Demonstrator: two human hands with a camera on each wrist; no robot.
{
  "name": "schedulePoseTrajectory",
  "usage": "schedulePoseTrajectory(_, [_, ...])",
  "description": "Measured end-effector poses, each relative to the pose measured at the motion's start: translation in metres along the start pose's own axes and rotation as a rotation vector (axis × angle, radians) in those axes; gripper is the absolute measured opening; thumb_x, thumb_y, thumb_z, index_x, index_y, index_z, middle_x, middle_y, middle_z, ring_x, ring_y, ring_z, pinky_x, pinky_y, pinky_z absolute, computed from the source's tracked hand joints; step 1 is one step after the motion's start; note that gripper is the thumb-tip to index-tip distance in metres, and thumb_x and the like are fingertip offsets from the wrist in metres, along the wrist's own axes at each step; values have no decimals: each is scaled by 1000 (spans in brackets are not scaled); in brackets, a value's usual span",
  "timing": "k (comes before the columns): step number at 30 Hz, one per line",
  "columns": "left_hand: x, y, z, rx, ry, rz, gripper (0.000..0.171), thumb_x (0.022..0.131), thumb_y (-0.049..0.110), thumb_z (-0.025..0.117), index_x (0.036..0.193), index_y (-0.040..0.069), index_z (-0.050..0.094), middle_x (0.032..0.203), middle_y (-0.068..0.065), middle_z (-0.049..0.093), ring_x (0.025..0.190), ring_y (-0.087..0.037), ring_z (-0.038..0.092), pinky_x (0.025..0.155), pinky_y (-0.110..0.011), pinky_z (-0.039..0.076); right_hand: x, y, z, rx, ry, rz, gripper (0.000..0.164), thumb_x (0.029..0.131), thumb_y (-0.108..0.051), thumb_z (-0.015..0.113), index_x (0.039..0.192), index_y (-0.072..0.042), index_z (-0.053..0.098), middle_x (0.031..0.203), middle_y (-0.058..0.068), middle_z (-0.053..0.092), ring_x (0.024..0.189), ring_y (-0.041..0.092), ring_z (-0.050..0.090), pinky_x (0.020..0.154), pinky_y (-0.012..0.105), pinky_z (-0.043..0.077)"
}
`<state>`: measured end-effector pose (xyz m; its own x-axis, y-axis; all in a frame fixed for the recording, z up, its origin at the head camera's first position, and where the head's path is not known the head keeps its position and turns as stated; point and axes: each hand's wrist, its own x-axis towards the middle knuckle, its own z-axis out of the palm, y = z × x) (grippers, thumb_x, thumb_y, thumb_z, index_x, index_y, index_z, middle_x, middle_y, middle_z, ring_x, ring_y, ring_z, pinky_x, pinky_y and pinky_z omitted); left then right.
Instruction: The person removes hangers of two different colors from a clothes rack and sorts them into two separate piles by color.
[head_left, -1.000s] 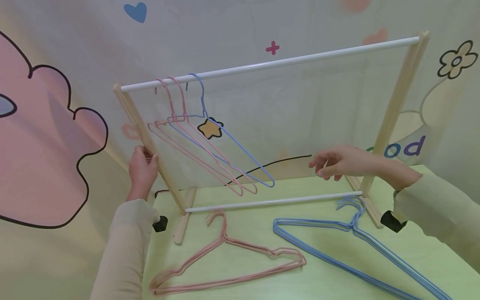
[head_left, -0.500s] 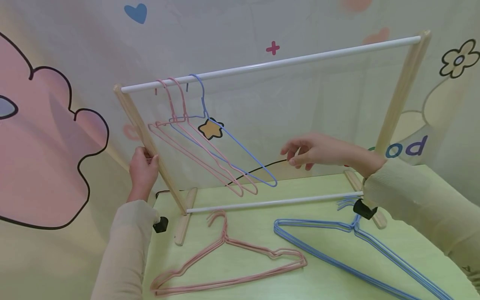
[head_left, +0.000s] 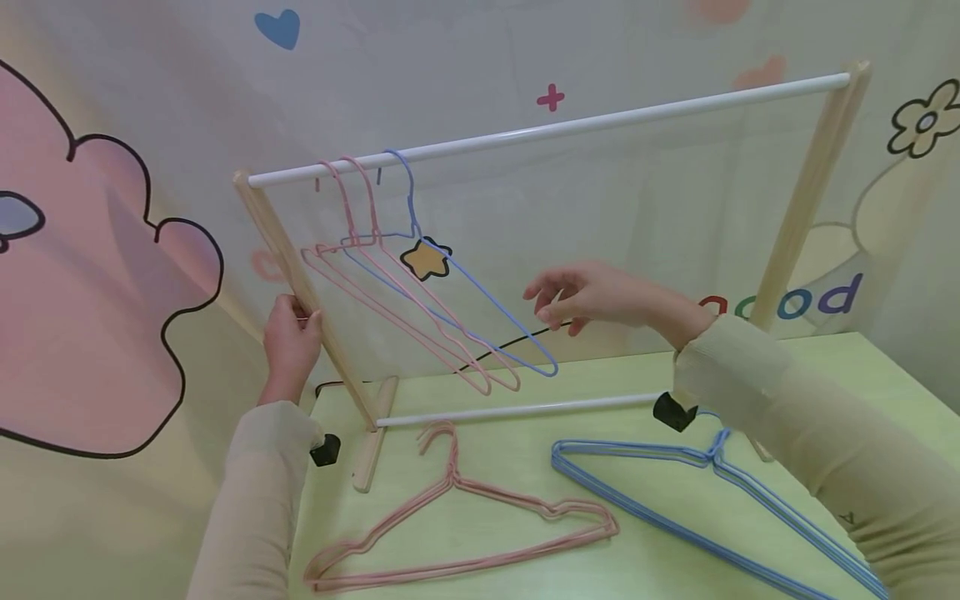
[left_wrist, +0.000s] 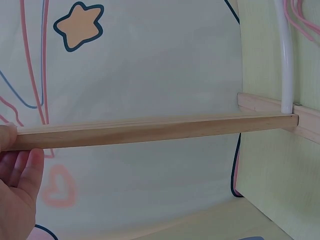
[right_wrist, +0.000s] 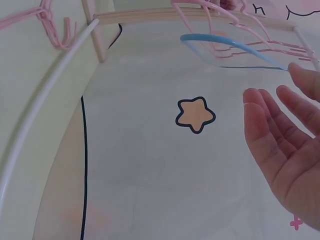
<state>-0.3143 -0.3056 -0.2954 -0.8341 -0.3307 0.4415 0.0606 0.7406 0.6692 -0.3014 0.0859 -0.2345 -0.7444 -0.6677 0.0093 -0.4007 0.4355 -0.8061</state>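
Left hand (head_left: 291, 342): gripping wooden upright (left_wrist: 175, 134). Right hand (head_left: 588, 293): unoccupied, fingers loosely bent, has moved nearer blue hanger (head_left: 411, 207), hung towards back edge of counter (head_left: 510, 454); hanger apparently within easier reach, ungrasped.

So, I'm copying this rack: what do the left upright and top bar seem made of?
Left upright: probably pale, matte wood, judging by faint lengthwise grain. Top bar: white, smooth, with slight gloss; coated metal or plastic, can't tell which.
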Motion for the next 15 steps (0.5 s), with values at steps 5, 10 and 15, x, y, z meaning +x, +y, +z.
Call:
schedulePoseTrajectory(5, [0,-1,0,-8,11,1,27,89,15,49,108,-2,43,104,-19,52,96,-30,56,82,-41,47,12,-4,4,28,-20,14,38,84,-18,58,119,-6,49,99,9,56,80,19,57,69,33,51])
schedulePoseTrajectory(10, [0,0,0,-18,8,-16,27,89,15,49,108,-2,43,105,-19,53,98,-29,56,81,-40,48,22,-8,11,43,-55,13,37,85,-17,56,119,-6,48,100,9,56,85,26,56,69,32,51])
schedulePoseTrajectory(15, [-1,1,0,-22,9,-16,26,88,15,50,108,-2,44,104,-18,53,97,-29,57,80,-41,48,31,-11,17,79,-69,17,35,86,-17,56,118,-6,47,96,7,56,80,23,55,69,32,51])
